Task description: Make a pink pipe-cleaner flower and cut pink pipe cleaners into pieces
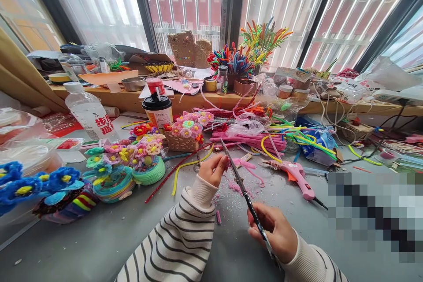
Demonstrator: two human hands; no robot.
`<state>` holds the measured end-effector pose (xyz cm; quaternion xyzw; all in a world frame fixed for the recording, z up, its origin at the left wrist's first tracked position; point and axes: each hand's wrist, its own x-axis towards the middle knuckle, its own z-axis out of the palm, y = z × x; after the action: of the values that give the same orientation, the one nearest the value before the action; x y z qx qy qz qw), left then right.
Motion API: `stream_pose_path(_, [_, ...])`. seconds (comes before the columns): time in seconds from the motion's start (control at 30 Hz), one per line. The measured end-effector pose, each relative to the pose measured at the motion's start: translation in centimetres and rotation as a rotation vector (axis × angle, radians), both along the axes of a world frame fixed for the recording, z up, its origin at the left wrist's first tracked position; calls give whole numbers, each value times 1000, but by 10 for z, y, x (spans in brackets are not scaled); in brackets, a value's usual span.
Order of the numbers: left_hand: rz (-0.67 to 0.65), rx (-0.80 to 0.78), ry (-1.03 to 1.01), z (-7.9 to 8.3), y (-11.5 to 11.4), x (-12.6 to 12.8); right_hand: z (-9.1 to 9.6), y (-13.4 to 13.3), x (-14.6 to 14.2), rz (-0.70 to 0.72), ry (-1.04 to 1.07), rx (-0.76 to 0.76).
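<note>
Black-handled scissors (pixel 243 189) point away from me, with my right hand (pixel 277 231) closed around their handles. Their blades pass just right of my left hand (pixel 214 169), whose thumb and fingers are pinched together. Pink fuzz of a pipe cleaner (pixel 246 164) shows by those fingertips, partly behind the blades; how much of it is in the pinch is hidden. Below lie pink fluff trimmings (pixel 235 186) and a short pink piece (pixel 218 217) on the grey table (pixel 185 233).
A pink glue gun (pixel 299 178) lies at right, its cord trailing off. Pipe-cleaner bundles (pixel 251 141) spread behind my hands. Fuzzy flower pots (pixel 148 169), a lidded cup (pixel 157 112) and a plastic bottle (pixel 89 112) stand at left. The windowsill (pixel 188 105) is crowded.
</note>
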<state>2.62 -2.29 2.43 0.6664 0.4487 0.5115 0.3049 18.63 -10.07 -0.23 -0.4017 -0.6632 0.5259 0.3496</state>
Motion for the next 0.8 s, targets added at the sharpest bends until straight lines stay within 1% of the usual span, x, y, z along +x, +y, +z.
stream_pose_path(0.3, [10, -13, -9, -3, 2, 1, 4, 0, -4, 4, 26, -25])
stream_pose_path(0.4, [-1, -16, -12, -1, 1, 2, 6, 1, -4, 10, 69, -37])
stream_pose_path(0.57, [-37, -34, 32, 5, -6, 4, 10, 5, -2, 67, 152, -78])
stream_pose_path(0.67, [-26, -7, 52, 4, -6, 4, 9, 6, -4, 81, 135, -90])
stream_pose_path(0.8, [-4, 16, 57, -2, -2, 4, 8, 5, -6, 61, 83, -52])
